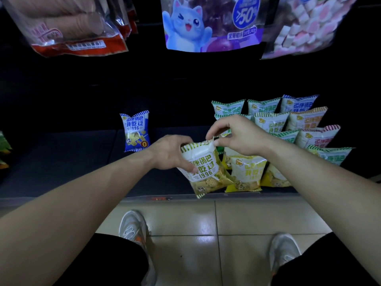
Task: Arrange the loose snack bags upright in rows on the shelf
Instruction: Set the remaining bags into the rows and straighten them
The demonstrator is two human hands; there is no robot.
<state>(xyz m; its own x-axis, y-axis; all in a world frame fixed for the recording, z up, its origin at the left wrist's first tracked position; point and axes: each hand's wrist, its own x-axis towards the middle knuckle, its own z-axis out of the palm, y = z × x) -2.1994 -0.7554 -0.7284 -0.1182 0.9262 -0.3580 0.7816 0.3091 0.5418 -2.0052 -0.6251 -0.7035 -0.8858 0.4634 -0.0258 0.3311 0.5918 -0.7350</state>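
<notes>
A yellow snack bag is held over the front edge of the dark shelf, tilted a little left. My left hand grips its left side. The fingers of my right hand pinch its top seam. Just to its right stand two more yellow bags, upright at the shelf front. Behind them several green, orange, red and blue bags stand upright in rows. A lone blue bag stands upright further left, apart from the rows.
Large packets hang above: a red-trimmed one, a blue cat pouch and a bag of pink-and-white cubes. The shelf's front lip runs across the view. Below it are floor tiles and my two shoes.
</notes>
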